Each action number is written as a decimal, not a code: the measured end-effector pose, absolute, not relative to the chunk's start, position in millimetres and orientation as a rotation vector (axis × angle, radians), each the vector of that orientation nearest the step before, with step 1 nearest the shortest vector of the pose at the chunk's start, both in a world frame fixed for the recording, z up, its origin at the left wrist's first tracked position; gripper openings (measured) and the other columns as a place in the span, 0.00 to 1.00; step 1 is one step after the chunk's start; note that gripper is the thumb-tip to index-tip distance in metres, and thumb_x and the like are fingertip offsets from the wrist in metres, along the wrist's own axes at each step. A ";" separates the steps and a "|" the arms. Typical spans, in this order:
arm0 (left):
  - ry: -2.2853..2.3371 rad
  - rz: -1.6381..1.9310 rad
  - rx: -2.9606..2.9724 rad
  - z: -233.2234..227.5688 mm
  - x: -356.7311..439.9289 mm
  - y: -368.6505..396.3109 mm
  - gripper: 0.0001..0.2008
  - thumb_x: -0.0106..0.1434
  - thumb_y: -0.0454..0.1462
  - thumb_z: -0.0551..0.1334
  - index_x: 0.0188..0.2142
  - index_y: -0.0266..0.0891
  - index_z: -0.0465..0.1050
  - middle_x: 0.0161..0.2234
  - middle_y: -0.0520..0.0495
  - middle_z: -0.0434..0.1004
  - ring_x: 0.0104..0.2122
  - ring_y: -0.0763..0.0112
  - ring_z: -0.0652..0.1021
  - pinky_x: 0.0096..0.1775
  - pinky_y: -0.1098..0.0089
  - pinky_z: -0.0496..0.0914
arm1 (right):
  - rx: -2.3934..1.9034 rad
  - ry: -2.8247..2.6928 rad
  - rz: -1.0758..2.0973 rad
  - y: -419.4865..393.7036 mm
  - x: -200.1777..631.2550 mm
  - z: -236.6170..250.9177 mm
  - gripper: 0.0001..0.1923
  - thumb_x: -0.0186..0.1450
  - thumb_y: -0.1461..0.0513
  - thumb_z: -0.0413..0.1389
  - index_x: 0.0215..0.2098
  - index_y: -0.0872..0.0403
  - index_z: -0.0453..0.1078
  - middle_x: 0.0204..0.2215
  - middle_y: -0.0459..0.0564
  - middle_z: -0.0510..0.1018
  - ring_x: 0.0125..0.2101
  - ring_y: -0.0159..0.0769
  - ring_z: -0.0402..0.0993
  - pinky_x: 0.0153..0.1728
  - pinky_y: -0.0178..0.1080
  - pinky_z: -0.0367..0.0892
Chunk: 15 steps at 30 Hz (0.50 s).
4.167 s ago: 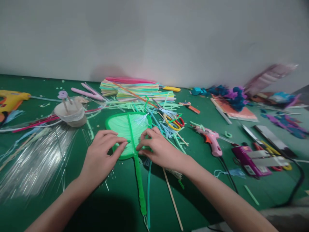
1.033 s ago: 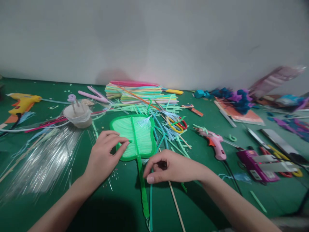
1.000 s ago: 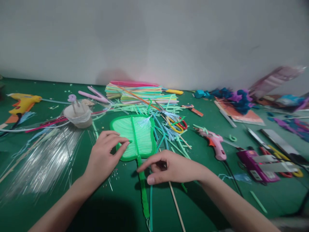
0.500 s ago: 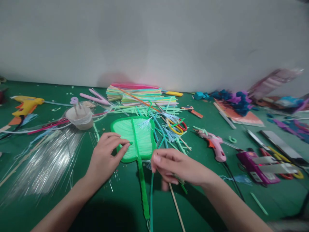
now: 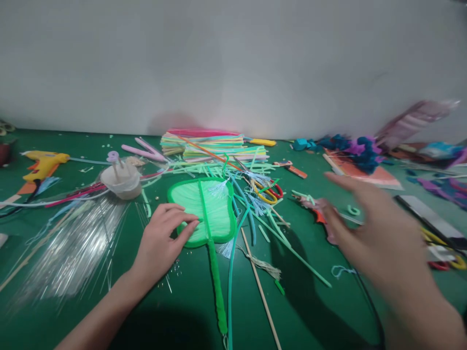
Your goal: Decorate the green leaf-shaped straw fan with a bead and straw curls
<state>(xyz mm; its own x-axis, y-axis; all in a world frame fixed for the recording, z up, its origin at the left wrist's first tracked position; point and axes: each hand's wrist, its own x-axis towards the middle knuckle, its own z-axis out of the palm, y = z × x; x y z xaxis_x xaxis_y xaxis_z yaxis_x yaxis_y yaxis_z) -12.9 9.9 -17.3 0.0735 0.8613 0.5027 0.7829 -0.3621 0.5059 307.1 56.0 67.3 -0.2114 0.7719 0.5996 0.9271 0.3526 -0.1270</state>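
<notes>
A green leaf-shaped fan (image 5: 209, 206) with a long green handle lies flat on the green table (image 5: 175, 311). My left hand (image 5: 162, 243) rests on its lower left edge, fingertips pressing the rim. My right hand (image 5: 379, 233) is raised and blurred over the right side of the table, fingers spread and empty, above the pink glue gun (image 5: 317, 209). A teal straw and a wooden stick (image 5: 260, 291) lie beside the fan's handle.
A stack of coloured straws (image 5: 215, 141) sits by the wall, with cut straw pieces and red-yellow scissors (image 5: 268, 189) in front. A small cup (image 5: 122, 180) and yellow glue gun (image 5: 44, 163) are at the left, clear strips (image 5: 73, 243) nearby. Purple tools and craft pieces crowd the right.
My right hand left the spot below the fan's base and swung up and to the right over the pink glue gun. My left hand stayed on the fan.
</notes>
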 end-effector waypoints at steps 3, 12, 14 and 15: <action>1.669 1.143 2.251 -16.7 -12.1 9.4 0.05 0.66 0.37 0.61 0.37 0.41 0.76 0.35 0.48 0.81 0.45 0.62 0.72 0.45 0.61 0.69 | -1.337 -2.267 -0.068 60.6 297.5 46.0 0.15 0.67 0.55 0.52 0.48 0.51 0.73 0.50 0.56 0.76 0.52 0.52 0.70 0.52 0.56 0.65; 1.493 1.080 2.500 -19.2 -3.3 3.0 0.08 0.62 0.32 0.64 0.40 0.44 0.77 0.35 0.51 0.82 0.49 0.61 0.73 0.50 0.59 0.68 | -1.208 -2.233 0.453 66.4 254.8 8.3 0.04 0.64 0.64 0.58 0.31 0.51 0.74 0.32 0.50 0.80 0.41 0.44 0.73 0.44 0.48 0.68; 1.480 1.088 2.571 -20.2 -3.2 1.5 0.09 0.61 0.31 0.65 0.40 0.44 0.77 0.35 0.52 0.82 0.49 0.61 0.73 0.50 0.59 0.67 | -1.226 -2.235 0.484 68.6 252.4 0.4 0.04 0.64 0.64 0.59 0.31 0.51 0.75 0.32 0.49 0.80 0.41 0.44 0.73 0.45 0.48 0.67; 1.468 1.075 2.612 -20.4 -3.5 1.0 0.09 0.60 0.30 0.66 0.40 0.44 0.76 0.35 0.52 0.82 0.49 0.60 0.74 0.50 0.58 0.67 | -1.231 -2.240 0.500 69.3 252.3 -3.0 0.04 0.64 0.65 0.59 0.31 0.52 0.75 0.32 0.49 0.80 0.42 0.43 0.72 0.45 0.47 0.67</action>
<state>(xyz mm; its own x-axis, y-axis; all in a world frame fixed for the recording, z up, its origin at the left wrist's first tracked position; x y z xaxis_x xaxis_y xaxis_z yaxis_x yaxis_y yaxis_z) -3.5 1.0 -20.4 0.3471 0.7424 0.5731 0.7705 -0.5741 0.2770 252.3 69.3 -3.0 -0.4435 0.8541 0.2717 0.6577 0.5160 -0.5488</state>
